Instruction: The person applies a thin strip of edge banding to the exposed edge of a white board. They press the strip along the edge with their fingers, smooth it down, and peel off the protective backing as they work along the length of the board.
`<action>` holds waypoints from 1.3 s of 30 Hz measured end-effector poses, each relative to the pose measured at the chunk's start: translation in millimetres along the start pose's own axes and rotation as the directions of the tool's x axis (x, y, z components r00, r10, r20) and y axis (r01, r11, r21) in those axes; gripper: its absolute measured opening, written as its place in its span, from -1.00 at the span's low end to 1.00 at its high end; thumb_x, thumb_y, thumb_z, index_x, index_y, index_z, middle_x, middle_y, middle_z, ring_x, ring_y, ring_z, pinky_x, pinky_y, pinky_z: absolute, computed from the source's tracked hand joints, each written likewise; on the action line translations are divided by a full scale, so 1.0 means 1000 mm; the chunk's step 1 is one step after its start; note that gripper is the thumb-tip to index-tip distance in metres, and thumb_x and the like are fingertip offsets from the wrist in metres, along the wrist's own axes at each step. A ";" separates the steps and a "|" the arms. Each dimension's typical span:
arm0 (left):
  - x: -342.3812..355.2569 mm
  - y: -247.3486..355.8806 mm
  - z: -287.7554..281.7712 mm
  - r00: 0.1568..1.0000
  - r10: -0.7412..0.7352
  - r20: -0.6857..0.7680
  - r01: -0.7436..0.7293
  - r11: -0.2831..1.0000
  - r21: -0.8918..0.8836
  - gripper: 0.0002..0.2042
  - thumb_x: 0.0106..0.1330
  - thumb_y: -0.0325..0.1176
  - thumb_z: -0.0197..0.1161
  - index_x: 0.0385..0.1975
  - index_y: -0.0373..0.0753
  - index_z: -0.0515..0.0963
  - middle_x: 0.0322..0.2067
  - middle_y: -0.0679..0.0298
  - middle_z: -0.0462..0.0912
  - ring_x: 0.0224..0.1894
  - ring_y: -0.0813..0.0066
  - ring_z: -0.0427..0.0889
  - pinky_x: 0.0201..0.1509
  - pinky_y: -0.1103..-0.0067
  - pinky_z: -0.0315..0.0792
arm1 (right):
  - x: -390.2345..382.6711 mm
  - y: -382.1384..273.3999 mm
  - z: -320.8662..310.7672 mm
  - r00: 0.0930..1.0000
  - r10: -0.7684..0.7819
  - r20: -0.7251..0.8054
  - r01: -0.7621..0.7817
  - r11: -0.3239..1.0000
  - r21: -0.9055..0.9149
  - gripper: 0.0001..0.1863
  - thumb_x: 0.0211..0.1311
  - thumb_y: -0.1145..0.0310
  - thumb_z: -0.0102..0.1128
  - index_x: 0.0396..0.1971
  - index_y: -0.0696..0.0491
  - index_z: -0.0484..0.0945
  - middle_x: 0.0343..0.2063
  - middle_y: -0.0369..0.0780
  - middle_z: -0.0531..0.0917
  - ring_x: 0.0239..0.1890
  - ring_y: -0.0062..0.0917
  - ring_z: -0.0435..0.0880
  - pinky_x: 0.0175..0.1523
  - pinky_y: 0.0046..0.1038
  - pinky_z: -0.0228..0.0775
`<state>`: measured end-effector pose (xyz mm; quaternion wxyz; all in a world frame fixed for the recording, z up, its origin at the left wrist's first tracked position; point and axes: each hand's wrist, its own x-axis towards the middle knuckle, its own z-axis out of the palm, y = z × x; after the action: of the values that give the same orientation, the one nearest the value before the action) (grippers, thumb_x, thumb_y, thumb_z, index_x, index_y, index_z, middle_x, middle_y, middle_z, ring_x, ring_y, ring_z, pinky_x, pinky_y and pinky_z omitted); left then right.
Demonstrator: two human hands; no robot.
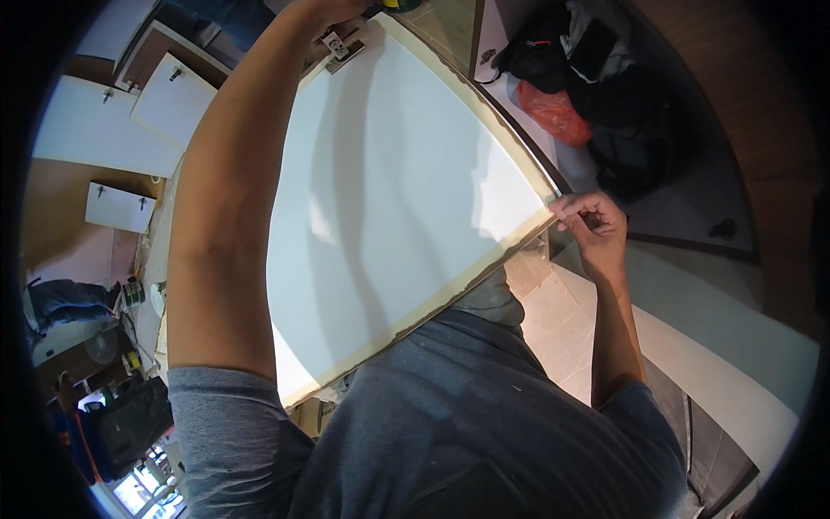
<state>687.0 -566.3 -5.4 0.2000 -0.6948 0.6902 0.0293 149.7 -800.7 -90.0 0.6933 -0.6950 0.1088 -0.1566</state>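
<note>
A white cabinet door panel (415, 173) lies tilted in front of my body, with cream masking tape (519, 164) along its right and near edges. A metal hinge (337, 50) sits at its far left. My right hand (596, 221) is closed at the panel's right corner, thumb and fingers pinching the tape there. Across the panel's left side stretches my left arm, ending in my left hand (344, 9) beyond the far end near the hinge. That hand is cut off by the top of the picture, and its fingers are hidden.
Several white hinged door panels (112, 130) lie at the left. A smaller white panel (119, 208) is nearer. At far right, an open cabinet compartment holds dark bags (622, 104) and a red plastic bag (553, 112). Tools and dark cloth (73, 303) lie at lower left.
</note>
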 end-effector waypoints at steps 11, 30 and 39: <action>-0.035 0.072 -0.023 0.473 -0.846 -0.246 0.748 0.533 -0.395 -0.73 0.31 -0.23 0.34 -0.11 -0.25 0.70 -0.23 0.03 0.76 -0.18 0.06 0.78 0.00 0.26 0.62 | 0.001 0.000 0.001 1.000 -0.020 0.017 0.020 1.000 -0.014 -0.89 0.42 0.73 0.24 -0.23 0.19 0.64 -0.15 -0.10 0.83 -0.19 -0.60 0.76 -0.08 -0.53 0.60; 0.030 0.284 -0.037 0.153 -0.986 0.061 0.095 -0.047 -0.994 -0.70 0.43 -0.42 0.35 0.03 -0.41 0.47 -0.23 0.09 0.64 -0.35 0.39 0.65 -0.14 0.46 0.55 | 0.049 -0.095 0.018 0.915 -0.397 -0.064 0.399 0.916 0.026 -0.83 0.36 0.74 0.32 -0.25 0.14 0.58 -0.19 -0.05 0.82 -0.35 -0.65 0.67 -0.22 -0.59 0.52; 0.032 0.294 -0.038 0.268 -0.963 -0.007 -0.167 -0.039 -0.985 -0.50 0.45 -0.48 0.33 0.39 -0.26 0.46 -0.23 0.18 0.72 -0.38 0.57 0.63 -0.21 0.55 0.55 | 0.086 -0.131 0.046 0.694 -0.715 -0.085 0.711 0.699 -0.074 -0.79 0.36 0.68 0.38 -0.12 0.14 0.58 0.00 0.05 0.76 -0.26 -0.58 0.70 -0.14 -0.53 0.61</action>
<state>394.4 -598.9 -49.9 -0.6292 -0.7596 0.1610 0.0344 237.8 -787.1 46.6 0.5592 -0.6854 -0.1292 -0.4482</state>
